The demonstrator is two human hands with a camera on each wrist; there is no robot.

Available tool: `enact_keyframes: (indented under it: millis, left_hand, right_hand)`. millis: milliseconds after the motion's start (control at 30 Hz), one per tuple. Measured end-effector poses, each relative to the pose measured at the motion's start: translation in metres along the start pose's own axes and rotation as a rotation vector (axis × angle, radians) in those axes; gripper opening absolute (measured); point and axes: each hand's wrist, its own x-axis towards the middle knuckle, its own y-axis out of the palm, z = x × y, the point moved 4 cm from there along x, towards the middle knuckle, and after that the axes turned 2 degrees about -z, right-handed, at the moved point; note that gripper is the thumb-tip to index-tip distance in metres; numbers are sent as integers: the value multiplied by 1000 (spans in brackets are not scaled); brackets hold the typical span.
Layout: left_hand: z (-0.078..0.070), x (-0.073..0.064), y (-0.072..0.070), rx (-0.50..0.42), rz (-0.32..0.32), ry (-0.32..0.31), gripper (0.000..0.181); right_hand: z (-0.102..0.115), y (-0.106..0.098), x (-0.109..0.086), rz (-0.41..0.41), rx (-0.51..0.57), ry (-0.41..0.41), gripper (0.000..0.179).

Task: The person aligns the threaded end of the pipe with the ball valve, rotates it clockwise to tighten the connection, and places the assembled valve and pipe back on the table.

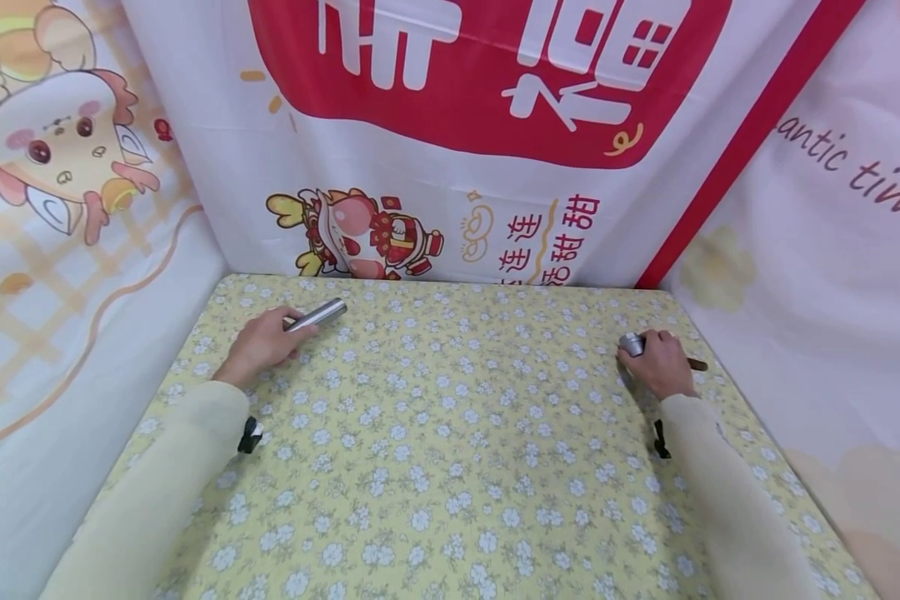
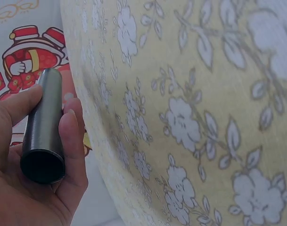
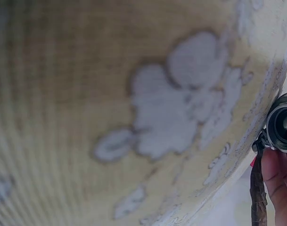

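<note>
A silver tube [image 1: 326, 313] and a round metal piece [image 1: 631, 343], held well apart

Over a flowered bench [image 1: 435, 450], the left hand's [image 1: 268, 337] fingers pinch the tube, back left; the right hand's [image 1: 659, 362] fingers grip the round piece, its brown strap [image 3: 258, 193] hanging, near the right edge. Holding both seems the step in hand; moving either calls for a steady grip.

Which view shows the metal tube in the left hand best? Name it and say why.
The left wrist view: the metal tube appears large, with its dark round end plainly visible. The head view shows it small, partly covered by the left hand. The right wrist view doesn't show it.
</note>
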Motion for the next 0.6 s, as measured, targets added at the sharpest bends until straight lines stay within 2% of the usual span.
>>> enact_keyframes:
  millis: [333,600]
  left_hand:
    - [-5,1,4,-132,19,-61,57]
    - [-11,6,9,-175,52,-48,63]
  right_hand:
    - [-1,3,-1,18,41,25,63]
    - [4,1,-3,36,77,50,58]
